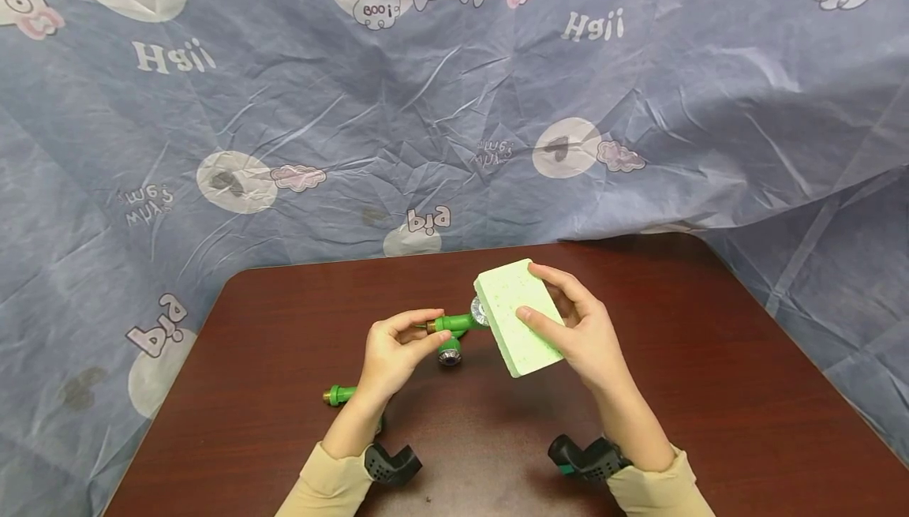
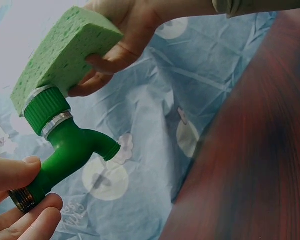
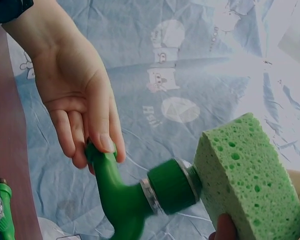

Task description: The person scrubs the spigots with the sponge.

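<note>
Our left hand pinches the green plastic tap by its brass threaded end, above the table centre. Right hand grips the green sponge against the tap's cap. We judge the tap light, rigid, slick; the sponge soft, best held by its sides.

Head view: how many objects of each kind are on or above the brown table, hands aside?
Green plastic tap fittings: 3, one held by the left hand at, one lying on the brown table at, one at.
Light green rectangular sponge: 1, held by the right hand.
Total: 4.
</note>
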The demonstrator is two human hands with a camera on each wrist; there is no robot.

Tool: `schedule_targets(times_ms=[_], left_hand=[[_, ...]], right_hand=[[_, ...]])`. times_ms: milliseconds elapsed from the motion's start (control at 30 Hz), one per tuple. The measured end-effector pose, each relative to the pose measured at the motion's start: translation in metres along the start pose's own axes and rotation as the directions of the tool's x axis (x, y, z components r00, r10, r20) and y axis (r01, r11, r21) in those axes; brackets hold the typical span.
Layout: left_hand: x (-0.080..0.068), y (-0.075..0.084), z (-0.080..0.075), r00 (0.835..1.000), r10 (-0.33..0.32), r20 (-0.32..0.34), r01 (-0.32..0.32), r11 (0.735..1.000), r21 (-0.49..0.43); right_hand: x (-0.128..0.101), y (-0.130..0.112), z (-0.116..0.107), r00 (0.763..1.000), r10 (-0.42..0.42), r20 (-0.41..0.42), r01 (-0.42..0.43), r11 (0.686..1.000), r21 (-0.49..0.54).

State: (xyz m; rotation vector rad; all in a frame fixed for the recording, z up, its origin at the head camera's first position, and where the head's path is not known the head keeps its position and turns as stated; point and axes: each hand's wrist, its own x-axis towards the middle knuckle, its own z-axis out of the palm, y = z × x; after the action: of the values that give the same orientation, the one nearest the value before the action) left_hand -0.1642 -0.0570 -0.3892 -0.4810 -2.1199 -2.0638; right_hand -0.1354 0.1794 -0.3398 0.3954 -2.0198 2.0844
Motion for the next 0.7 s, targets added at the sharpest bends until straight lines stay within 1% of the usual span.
schedule_targets(times_ms=[100, 167, 200, 300, 400, 467, 600, 700], left_hand=[[-0.002, 0.009, 0.002, 1.0, -0.004, 0.011, 0.004, 1.0, 0.017], [-0.003, 0.014, 0.002, 1.0, 0.009, 0.008, -0.01, 1.0, 0.029], [-0.003, 0.013, 0.002, 1.0, 0.012, 0.003, -0.012, 1.0, 0.028], [0.0, 0.005, 0.0, 1.0, 0.011, -0.016, -0.011, 1.0, 0.019], [0.002, -0.006, -0.003, 1.0, 0.007, -0.031, -0.007, 1.0, 0.014], [0.003, -0.009, -0.004, 0.999, 0.013, -0.032, -0.012, 1.0, 0.016], [0.002, -0.007, -0.005, 1.0, 0.017, -0.016, -0.017, 1.0, 0.002], [0.0, 0.003, -0.004, 1.0, 0.022, -0.001, -0.022, 1.0, 0.003]], right_hand=[[-0.001, 0.001, 0.004, 1.0, -0.012, 0.008, 0.012, 1.0, -0.012], [-0.002, 0.001, 0.006, 0.999, -0.028, 0.027, 0.029, 0.999, -0.024], [-0.002, 0.002, 0.007, 0.999, -0.036, 0.036, 0.037, 0.999, -0.03], [-0.002, 0.002, 0.008, 0.997, -0.055, 0.053, 0.057, 0.997, -0.043], [-0.002, 0.001, 0.006, 0.997, -0.059, 0.045, 0.061, 0.997, -0.045], [-0.001, 0.0, 0.003, 0.998, -0.05, 0.03, 0.051, 0.998, -0.039], [0.001, 0.0, -0.001, 1.0, -0.019, -0.004, 0.019, 1.0, 0.0], [0.001, 0.001, 0.001, 1.0, -0.005, -0.015, 0.005, 1.0, 0.027]])
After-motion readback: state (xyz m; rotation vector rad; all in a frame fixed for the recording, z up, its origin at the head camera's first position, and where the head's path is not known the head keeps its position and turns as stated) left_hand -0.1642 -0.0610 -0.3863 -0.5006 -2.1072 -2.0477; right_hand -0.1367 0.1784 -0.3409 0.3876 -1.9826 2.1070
